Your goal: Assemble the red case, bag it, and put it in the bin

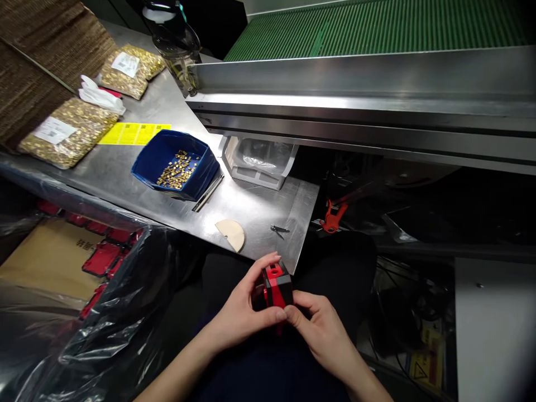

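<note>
A small red and black plastic housing [276, 285] is held between both hands, over my lap. My left hand [247, 301] wraps round its left side, with the index finger along the top and the thumb along the near face. My right hand [314, 318] grips the lower right side, thumb and index finger pressed against it. The far side of the housing and some fingertips are hidden. Just past the hands, on the metal table [272, 206], lie nail clippers [279, 229] and a beige half-round pad [232, 233].
A blue bin [201, 181] of small brass parts stands on the table beside a pen-like tool [208, 192]. A grey bin [259, 173] sits under the metal rail of a green conveyor [377, 28]. To the left, a plastic-lined box holds red parts [103, 258].
</note>
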Action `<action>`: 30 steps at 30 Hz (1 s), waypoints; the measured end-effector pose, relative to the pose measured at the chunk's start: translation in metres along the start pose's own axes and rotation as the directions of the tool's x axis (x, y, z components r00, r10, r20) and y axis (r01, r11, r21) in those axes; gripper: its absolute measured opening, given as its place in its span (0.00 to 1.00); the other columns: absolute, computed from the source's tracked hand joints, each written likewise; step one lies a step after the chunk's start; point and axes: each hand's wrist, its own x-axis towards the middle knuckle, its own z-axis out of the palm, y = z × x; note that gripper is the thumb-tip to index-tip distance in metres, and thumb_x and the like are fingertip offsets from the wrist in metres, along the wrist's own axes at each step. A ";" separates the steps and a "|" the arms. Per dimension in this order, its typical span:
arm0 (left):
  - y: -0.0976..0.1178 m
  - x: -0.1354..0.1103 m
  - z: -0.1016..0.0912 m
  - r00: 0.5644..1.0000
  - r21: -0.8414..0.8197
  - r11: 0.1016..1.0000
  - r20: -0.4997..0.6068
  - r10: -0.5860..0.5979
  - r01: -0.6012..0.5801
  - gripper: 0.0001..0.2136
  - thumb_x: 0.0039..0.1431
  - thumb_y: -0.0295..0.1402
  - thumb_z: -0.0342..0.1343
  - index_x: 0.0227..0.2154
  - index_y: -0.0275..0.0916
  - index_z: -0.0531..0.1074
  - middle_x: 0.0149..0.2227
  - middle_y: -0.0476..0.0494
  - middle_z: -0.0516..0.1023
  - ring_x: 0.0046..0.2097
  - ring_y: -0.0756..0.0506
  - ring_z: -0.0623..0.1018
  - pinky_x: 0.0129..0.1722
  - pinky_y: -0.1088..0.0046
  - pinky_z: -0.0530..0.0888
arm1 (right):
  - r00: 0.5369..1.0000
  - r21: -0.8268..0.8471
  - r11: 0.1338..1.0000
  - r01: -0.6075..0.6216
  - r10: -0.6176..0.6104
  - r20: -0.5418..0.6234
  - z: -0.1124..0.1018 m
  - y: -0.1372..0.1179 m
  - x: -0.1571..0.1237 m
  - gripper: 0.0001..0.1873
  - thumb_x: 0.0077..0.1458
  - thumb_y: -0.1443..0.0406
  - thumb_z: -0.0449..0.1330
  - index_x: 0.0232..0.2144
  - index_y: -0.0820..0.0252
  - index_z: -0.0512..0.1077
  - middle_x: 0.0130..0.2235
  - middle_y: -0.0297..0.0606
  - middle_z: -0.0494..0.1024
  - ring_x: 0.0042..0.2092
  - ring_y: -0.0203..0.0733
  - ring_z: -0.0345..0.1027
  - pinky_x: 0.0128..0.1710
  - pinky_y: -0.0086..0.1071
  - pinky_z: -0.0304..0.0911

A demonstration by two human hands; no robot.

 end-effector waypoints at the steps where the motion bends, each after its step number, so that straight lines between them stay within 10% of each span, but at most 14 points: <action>1: 0.002 -0.003 0.001 0.999 -0.011 0.999 0.020 -0.038 0.038 0.37 0.54 0.41 0.73 0.65 0.52 0.63 0.65 0.42 0.68 0.64 0.35 0.70 0.64 0.60 0.68 | 1.000 -0.015 1.000 -0.006 0.007 0.017 -0.002 0.000 -0.003 0.20 0.67 0.50 0.59 0.39 0.59 0.81 0.34 0.36 0.80 0.38 0.44 0.74 0.40 0.32 0.67; 7: 0.026 -0.028 0.011 0.981 -0.036 0.990 0.144 -0.129 0.135 0.34 0.57 0.40 0.70 0.63 0.51 0.63 0.59 0.44 0.73 0.61 0.36 0.74 0.63 0.57 0.70 | 0.907 -0.352 0.912 0.209 -0.316 -0.279 -0.014 -0.013 -0.031 0.23 0.67 0.45 0.57 0.50 0.53 0.76 0.41 0.38 0.78 0.42 0.42 0.75 0.41 0.30 0.72; 13: 0.027 -0.043 0.016 0.987 0.153 0.983 0.111 -0.120 0.102 0.39 0.50 0.36 0.74 0.64 0.57 0.63 0.66 0.48 0.66 0.67 0.34 0.67 0.68 0.55 0.65 | 0.644 -0.775 0.303 0.555 -0.745 0.171 -0.010 -0.042 -0.034 0.14 0.70 0.65 0.57 0.53 0.65 0.76 0.49 0.46 0.82 0.53 0.45 0.76 0.51 0.33 0.74; 17: 0.015 -0.038 0.016 0.984 0.126 0.984 0.108 -0.141 0.127 0.37 0.53 0.37 0.73 0.63 0.55 0.63 0.62 0.47 0.71 0.63 0.36 0.71 0.65 0.55 0.68 | 0.577 -0.838 0.140 0.527 -0.783 0.233 -0.003 -0.036 -0.028 0.12 0.64 0.72 0.62 0.49 0.72 0.78 0.44 0.48 0.85 0.52 0.47 0.78 0.49 0.34 0.77; 30: -0.008 -0.033 0.020 0.952 -0.020 0.956 0.102 -0.289 0.293 0.32 0.55 0.39 0.72 0.60 0.48 0.64 0.49 0.47 0.76 0.50 0.40 0.78 0.54 0.59 0.77 | 0.755 -0.942 0.042 0.332 -0.610 0.239 0.012 -0.012 -0.028 0.21 0.70 0.72 0.47 0.56 0.77 0.74 0.55 0.51 0.81 0.53 0.54 0.78 0.44 0.37 0.78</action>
